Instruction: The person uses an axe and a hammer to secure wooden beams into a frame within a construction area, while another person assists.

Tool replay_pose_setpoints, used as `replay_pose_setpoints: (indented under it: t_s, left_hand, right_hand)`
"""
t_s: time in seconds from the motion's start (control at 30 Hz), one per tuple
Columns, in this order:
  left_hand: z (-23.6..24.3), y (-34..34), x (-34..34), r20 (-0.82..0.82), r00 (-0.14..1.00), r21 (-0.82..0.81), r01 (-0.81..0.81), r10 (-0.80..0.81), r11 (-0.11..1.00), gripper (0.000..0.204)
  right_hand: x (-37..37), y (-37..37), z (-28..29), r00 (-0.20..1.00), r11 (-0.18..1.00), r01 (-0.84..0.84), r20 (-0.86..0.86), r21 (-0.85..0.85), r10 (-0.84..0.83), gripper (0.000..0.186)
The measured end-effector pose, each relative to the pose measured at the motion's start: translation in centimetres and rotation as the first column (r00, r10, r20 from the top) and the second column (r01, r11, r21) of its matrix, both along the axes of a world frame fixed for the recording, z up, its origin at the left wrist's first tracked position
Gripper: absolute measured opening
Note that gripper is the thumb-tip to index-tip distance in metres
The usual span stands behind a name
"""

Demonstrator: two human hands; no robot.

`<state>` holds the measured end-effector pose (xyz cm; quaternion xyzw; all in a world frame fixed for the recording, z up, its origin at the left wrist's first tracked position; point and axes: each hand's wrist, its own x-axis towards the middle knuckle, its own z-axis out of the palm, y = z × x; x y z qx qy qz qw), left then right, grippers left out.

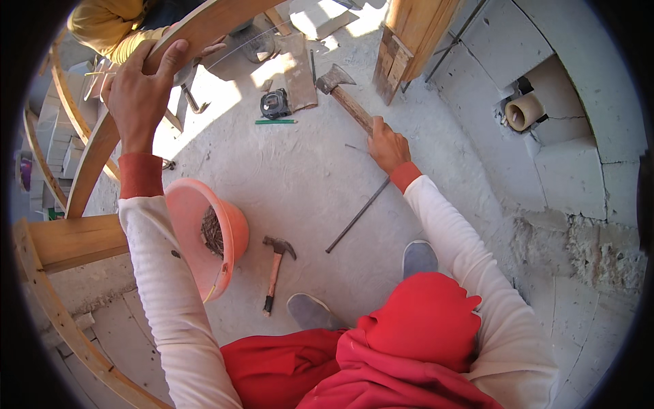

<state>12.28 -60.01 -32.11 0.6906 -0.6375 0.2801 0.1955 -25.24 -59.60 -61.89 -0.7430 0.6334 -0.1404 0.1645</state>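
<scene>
My left hand (142, 92) grips a curved wooden beam (96, 155) at the upper left, thumb over its edge. My right hand (387, 146) is closed around the wooden handle of a hatchet (335, 80), its steel head pointing away from me. Under that hand a long dark metal rod (357, 217) lies on the floor. A pink plastic bucket (231, 231) with a pile of small dark pieces, apparently nails, stands beside my left forearm. A claw hammer (275, 267) lies right of the bucket. A tape measure (274, 103) and a green pencil (276, 121) lie farther forward.
A co-worker in yellow sleeves (119, 34) is behind the beam at top left. A wooden post (411, 34) stands at top right beside a block wall (565, 174) with a short pipe (523, 111) set into it. More curved timbers (68, 95) line the left side.
</scene>
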Motion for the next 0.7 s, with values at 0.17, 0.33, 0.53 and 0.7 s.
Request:
replay_pose_setpoints:
  t_s: [0.17, 0.33, 0.53, 0.7]
  left_hand:
    - [0.3, -0.9, -1.8, -0.13, 0.988, 0.02, 0.082, -0.079, 0.996, 0.073]
    - [-0.2, 0.2, 0.1, -0.116, 0.993, 0.016, 0.027, -0.025, 1.0, 0.071]
    - [0.4, -1.0, -1.3, -0.079, 0.993, 0.001, 0.083, -0.083, 0.997, 0.072]
    - [-0.2, -0.1, -0.2, -0.131, 0.991, 0.017, 0.04, -0.038, 0.999, 0.074]
  right_hand:
    - [-2.1, -2.2, -2.3, 0.989, 0.989, 0.148, -0.019, 0.022, -0.147, 0.028]
    - [0.5, 0.5, 0.2, 0.999, 1.0, 0.01, 0.046, -0.005, -0.01, 0.028]
    - [-1.4, -1.7, -2.0, 0.985, 0.984, 0.175, -0.022, 0.026, -0.174, 0.031]
    - [-0.7, 2.9, 0.3, 0.997, 0.998, -0.017, 0.076, -0.065, 0.022, 0.032]
